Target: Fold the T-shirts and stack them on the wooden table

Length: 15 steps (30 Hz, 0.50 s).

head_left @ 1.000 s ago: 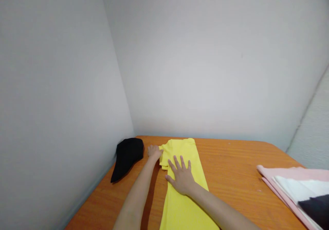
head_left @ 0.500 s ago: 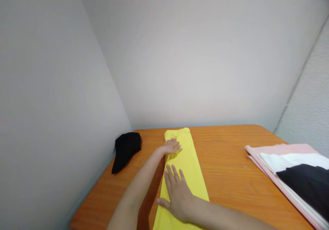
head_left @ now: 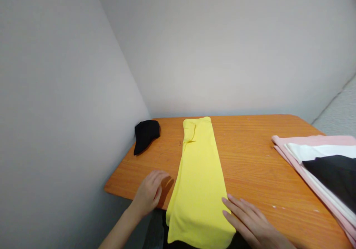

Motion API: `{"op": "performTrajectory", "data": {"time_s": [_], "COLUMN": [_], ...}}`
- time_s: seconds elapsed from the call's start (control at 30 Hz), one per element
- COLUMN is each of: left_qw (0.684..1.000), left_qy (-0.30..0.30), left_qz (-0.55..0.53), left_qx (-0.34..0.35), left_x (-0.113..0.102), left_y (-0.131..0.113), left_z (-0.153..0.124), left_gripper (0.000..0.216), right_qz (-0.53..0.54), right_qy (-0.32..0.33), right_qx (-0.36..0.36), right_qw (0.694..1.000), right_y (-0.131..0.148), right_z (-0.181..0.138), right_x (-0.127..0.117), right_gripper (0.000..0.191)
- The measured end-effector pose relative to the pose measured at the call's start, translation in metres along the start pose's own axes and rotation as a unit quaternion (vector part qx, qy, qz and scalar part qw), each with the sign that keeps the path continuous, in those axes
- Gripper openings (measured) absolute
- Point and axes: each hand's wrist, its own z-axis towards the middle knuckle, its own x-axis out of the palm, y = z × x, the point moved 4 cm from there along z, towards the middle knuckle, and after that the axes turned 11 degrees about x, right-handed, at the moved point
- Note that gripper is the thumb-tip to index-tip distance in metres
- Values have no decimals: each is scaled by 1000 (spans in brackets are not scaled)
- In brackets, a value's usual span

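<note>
A yellow folded garment [head_left: 198, 178] lies lengthwise on the table, narrow at the far end and wider at the near end. Its near end hangs over the table's front edge, and a small flap shows near its far left corner. To the left of the cloth my left hand [head_left: 150, 191] hovers by the table edge, fingers loosely curved and holding nothing. My right hand [head_left: 249, 219] is open, its fingertips resting on the garment's lower right edge. What kind of garment it is I cannot tell.
On the wooden table [head_left: 244, 149], a black cap-like cloth item [head_left: 146, 134] lies at the left against the wall. At the right is a stack of folded fabrics: a pink cloth [head_left: 300, 140], a white cloth [head_left: 308, 152] and a black cloth [head_left: 333, 175]. Walls close in the left and back.
Both hands have come off the middle of the yellow garment. The left has moved back toward me, left of the cloth; the right has slid to its near right edge. My view has tilted down.
</note>
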Motion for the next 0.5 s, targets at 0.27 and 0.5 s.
{"op": "performTrajectory", "data": {"time_s": [0.27,0.5], "left_qw": [947,978], "left_qy": [98,11], "left_qz": [172,-202], "left_qx": [253,46], "left_x": [26,16], "left_y": [-46,-59], "left_z": [-43,-24], "left_gripper": [62,32], "right_qz": [-58,66], "right_qy": [-97,-21], "right_qx": [-35,-19], "right_qw": [993,997], "right_y": [4,9], "right_z": [-13,4], "right_x": [47,8], "right_gripper": [54,21]}}
